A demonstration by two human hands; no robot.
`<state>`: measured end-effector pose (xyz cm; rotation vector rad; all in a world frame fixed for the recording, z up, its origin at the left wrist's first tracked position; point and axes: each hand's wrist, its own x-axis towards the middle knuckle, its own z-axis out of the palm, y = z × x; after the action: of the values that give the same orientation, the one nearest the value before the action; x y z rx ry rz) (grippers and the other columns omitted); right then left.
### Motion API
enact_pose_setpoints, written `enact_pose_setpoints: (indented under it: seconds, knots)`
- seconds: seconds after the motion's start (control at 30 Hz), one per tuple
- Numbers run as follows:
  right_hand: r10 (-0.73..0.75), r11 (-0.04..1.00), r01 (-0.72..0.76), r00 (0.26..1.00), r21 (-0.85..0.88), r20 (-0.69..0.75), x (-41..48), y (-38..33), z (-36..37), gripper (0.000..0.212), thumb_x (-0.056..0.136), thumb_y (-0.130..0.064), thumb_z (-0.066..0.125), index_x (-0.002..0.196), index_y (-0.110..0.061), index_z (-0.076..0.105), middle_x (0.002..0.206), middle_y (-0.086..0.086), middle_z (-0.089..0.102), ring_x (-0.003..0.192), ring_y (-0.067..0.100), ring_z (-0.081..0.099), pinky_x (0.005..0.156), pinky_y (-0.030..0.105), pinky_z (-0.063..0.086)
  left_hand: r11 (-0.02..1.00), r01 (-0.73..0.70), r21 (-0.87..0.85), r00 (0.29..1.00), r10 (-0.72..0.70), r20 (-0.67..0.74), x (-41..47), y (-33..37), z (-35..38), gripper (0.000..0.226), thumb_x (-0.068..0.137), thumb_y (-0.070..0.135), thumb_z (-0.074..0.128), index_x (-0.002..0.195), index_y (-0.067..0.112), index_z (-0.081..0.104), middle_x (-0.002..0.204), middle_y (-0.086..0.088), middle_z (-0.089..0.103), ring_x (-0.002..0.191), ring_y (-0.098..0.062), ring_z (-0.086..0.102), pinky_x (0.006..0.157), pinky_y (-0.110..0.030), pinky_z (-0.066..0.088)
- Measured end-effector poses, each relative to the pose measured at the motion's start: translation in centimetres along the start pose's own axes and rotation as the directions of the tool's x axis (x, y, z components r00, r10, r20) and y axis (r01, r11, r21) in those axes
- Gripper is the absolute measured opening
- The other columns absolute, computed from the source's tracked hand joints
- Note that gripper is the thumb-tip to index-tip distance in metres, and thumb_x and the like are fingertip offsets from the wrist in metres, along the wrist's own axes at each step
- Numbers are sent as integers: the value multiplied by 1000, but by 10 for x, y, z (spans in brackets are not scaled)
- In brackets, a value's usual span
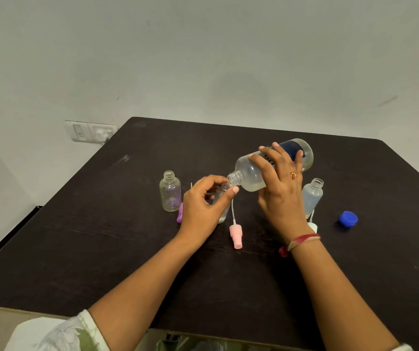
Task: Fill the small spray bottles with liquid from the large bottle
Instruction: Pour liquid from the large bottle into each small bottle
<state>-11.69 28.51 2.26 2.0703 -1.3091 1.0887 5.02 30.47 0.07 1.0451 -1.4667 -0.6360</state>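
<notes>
I have the large bottle (pixel 250 174) tipped almost flat above the middle of the counter (pixel 127 236), base up to the right and open neck angled down to the left. Its mouth sits right at the mouth of a small spray bottle (pixel 223 214). A little clear liquid pools along its lower side. It has a dark blue label, but the writing on it is covered by fingers and I can't read it.

The right hand (pixel 281 188) grips the large bottle from the near side, its fingers (pixel 266 160) spread over the label and the thumb tucked beneath. There is a ring (pixel 293 175) on one finger and a red thread band (pixel 303 240) at the wrist.

The left hand (pixel 203 206) holds the small spray bottle upright on the counter, with its fingers (pixel 228 196) curled round the upper part.

A second clear bottle (pixel 170 192) stands uncapped just to the left, with a purple spray head (pixel 180 214) lying half hidden beside it. A pink spray head (pixel 236 235) with its dip tube lies between my two wrists. Behind the right hand stands a frosted bottle (pixel 313 196), also uncapped, with a white spray head (pixel 313 226) at its foot. A blue cap (pixel 348 219) rests further right. A wall socket (pixel 92 131) sits past the counter's far left corner.
</notes>
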Motion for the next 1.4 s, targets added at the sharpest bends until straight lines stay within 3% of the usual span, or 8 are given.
enact_pose_setpoints:
  seconds: [0.23, 0.37, 0.5, 0.63, 0.9, 1.0, 1.2, 1.4]
  knots:
    - [81, 987, -85, 996, 138, 39, -3, -2, 2, 78, 66, 8, 68, 132, -21, 40, 133, 9, 48, 135, 25, 35, 119, 46, 6, 999, -1, -33, 1000, 0, -15, 0, 1, 0, 17, 82, 35, 70, 93, 23, 68, 87, 7, 69, 86, -11, 65, 74, -29, 52]
    - [185, 948, -186, 982, 260, 26, -4, -2, 2, 75, 69, -5, 75, 133, -22, 38, 130, 5, 52, 128, 20, 44, 120, 40, 6, 999, 11, -48, 1000, -12, -27, 1, 0, 1, 12, 83, 28, 73, 91, 20, 69, 87, 7, 69, 85, -8, 65, 75, -23, 50]
    - [346, 858, -314, 938, 406, -7, -4, -4, -2, 73, 70, -30, 84, 130, -11, 47, 127, -1, 55, 118, 13, 51, 112, 52, 32, 999, 3, -54, 1000, -4, -25, 1, 2, 1, 10, 83, 24, 73, 91, 18, 69, 86, 8, 69, 84, -6, 65, 74, -17, 48]
    - [427, 782, -370, 904, 502, 1, -4, -10, -6, 75, 69, -36, 85, 129, -9, 48, 124, 1, 57, 112, 12, 56, 92, 34, 51, 998, -4, -56, 1000, 2, -28, 0, 1, 0, 12, 83, 27, 72, 92, 19, 69, 87, 7, 69, 84, -8, 65, 74, -19, 49]
    - [514, 706, -453, 856, 544, 47, -5, -15, -7, 70, 67, -44, 82, 119, -15, 46, 106, -13, 56, 94, 3, 60, 76, 14, 50, 999, -18, -32, 1000, 18, -24, 1, 2, -1, 12, 84, 27, 72, 93, 20, 69, 88, 8, 69, 86, -7, 65, 74, -22, 52]
    - [485, 721, -448, 871, 529, 76, -7, -17, -6, 72, 68, -48, 80, 120, -14, 44, 108, -7, 59, 94, 8, 62, 76, 15, 51, 999, -23, -33, 1000, 22, -21, 0, 2, -1, 10, 84, 26, 72, 92, 21, 68, 88, 8, 69, 85, -8, 65, 73, -23, 52]
    - [429, 769, -424, 897, 478, 105, -7, -18, -6, 74, 70, -55, 74, 124, -17, 41, 112, -12, 56, 97, 7, 60, 77, 13, 50, 999, -22, -37, 1000, 21, -21, 1, 2, -1, 13, 84, 26, 71, 93, 18, 69, 88, 6, 69, 87, -7, 66, 75, -21, 52]
    - [396, 775, -382, 914, 503, 84, -7, -17, -7, 78, 71, -53, 76, 130, -24, 34, 122, -8, 53, 107, 13, 59, 85, 34, 55, 999, -10, -51, 1000, 9, -18, 2, -1, 0, 15, 83, 28, 71, 94, 17, 69, 89, 7, 69, 88, -8, 66, 76, -26, 53]
